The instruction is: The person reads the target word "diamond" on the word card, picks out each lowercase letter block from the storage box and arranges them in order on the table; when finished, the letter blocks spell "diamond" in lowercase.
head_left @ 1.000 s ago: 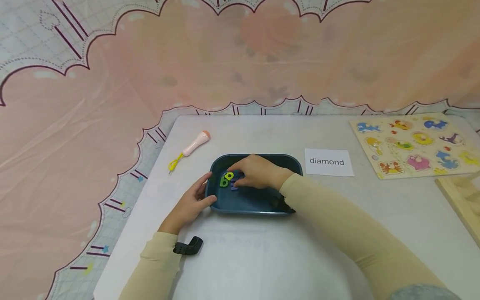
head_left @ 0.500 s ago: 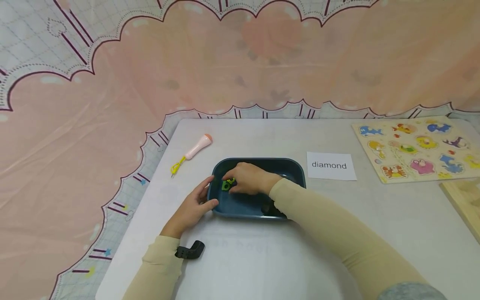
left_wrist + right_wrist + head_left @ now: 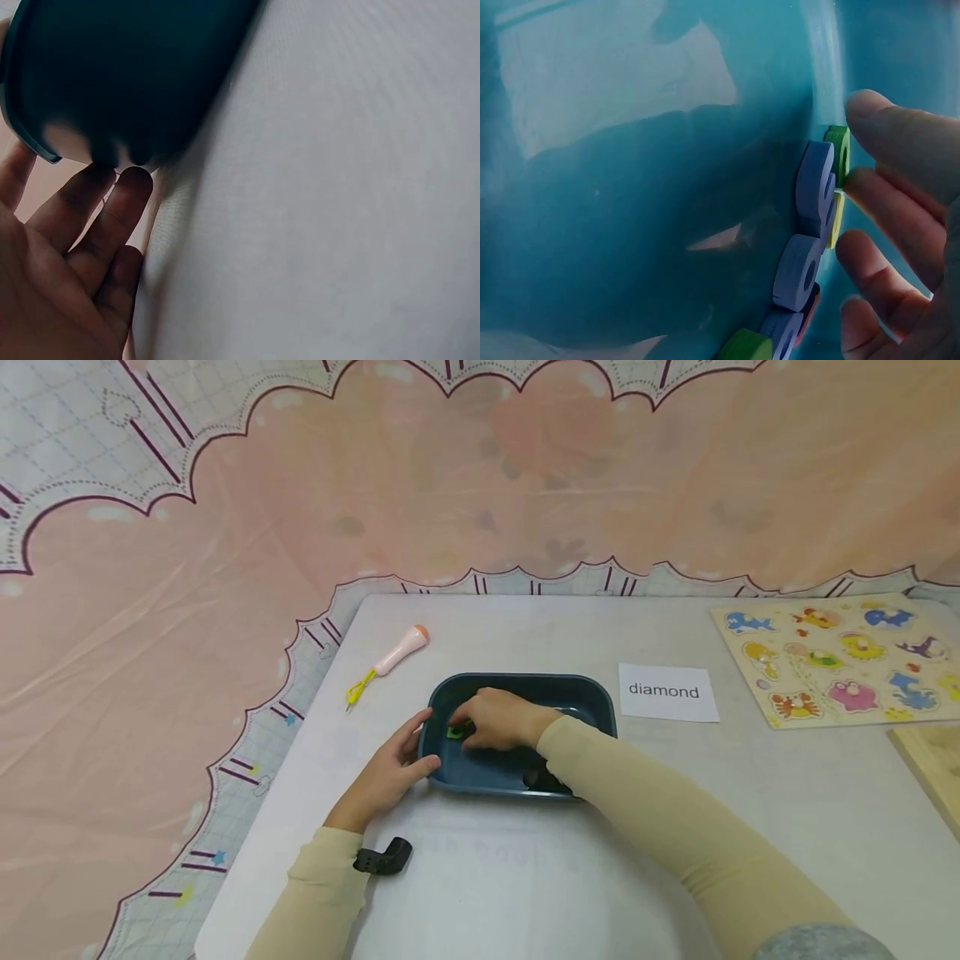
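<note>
A dark teal tray (image 3: 525, 781) rests on the white table. My left hand (image 3: 378, 781) touches its left end, fingers along the outer side and thumb at the near corner; in the left wrist view the fingertips meet the tray wall (image 3: 135, 67). My right hand (image 3: 498, 720) reaches inside, fingers bent loosely over small letter pieces. In the right wrist view several letters stand in a row right at the fingertips (image 3: 855, 180): a purple letter (image 3: 814, 180), another purple letter (image 3: 795, 270), a green letter (image 3: 840, 154) and a yellow letter (image 3: 836, 221). The right thumb is hidden there.
A white card reading "diamond" (image 3: 669, 692) lies right of the tray. Behind it to the right is an animal puzzle board (image 3: 817, 668), with a wooden piece (image 3: 930, 768) in front. A pink-handled tool with a yellow end (image 3: 401, 650) lies at back left.
My right hand has shifted slightly left and closer over the letters, covering more of them. The left hand stays at the tray's left end. The head view has shifted a little.
</note>
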Demonstrator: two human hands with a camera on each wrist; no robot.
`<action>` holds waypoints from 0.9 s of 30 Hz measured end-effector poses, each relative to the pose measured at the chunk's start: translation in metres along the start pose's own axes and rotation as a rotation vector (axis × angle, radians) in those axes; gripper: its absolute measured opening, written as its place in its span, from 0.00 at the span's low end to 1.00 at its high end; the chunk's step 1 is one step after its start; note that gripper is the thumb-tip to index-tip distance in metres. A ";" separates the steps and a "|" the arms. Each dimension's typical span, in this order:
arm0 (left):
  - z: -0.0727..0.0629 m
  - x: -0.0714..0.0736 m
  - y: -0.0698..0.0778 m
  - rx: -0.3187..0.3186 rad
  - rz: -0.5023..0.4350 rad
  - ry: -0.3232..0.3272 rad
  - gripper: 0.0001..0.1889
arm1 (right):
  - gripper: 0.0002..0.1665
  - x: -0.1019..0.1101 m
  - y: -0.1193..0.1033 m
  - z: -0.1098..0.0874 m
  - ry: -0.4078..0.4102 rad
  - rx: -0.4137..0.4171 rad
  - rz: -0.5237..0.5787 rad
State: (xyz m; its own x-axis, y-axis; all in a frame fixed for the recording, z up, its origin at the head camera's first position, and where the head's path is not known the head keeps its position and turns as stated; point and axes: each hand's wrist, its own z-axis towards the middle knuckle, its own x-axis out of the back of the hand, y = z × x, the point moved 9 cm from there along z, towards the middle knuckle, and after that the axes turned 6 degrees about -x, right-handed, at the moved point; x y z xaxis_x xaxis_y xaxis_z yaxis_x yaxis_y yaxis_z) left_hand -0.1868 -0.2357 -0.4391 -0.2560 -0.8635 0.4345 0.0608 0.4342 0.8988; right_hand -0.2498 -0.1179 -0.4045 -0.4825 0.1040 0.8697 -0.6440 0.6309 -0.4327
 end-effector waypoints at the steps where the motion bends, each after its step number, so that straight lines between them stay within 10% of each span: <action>1: 0.000 0.000 0.000 -0.003 -0.002 0.000 0.39 | 0.25 0.000 0.000 0.000 0.001 0.006 -0.004; 27: 0.000 -0.001 0.004 -0.029 0.007 0.001 0.38 | 0.26 -0.004 0.001 0.005 0.029 -0.038 -0.060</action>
State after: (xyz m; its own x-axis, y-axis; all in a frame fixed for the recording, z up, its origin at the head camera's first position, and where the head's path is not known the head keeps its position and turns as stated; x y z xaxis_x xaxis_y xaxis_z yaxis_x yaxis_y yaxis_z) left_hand -0.1860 -0.2335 -0.4363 -0.2548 -0.8609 0.4404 0.0903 0.4323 0.8972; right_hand -0.2516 -0.1212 -0.4093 -0.4261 0.0867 0.9005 -0.6481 0.6653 -0.3707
